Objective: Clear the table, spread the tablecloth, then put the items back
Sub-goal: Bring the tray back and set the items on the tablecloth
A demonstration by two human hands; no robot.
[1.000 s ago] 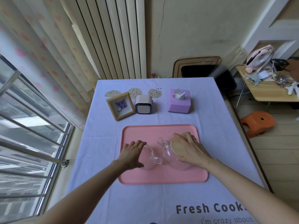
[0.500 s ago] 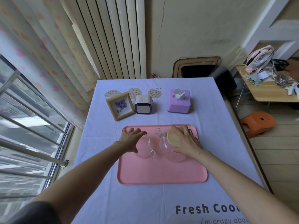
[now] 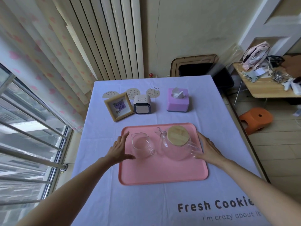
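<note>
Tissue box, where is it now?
Head view: the tissue box sits toward the far right of the tablecloth, right of the white cube, beyond the pink tray.

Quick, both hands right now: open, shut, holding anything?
Left hand: open, beside the glass cup, holding nothing.
Right hand: open, beside the glass teapot, holding nothing.

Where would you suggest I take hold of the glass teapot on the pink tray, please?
Take the clear loop handle of the glass teapot, coming from its right, where the right hand lies open. The handle sticks out that way, the spout points far-left, and the round body looks too wide and smooth for one hand.
</note>
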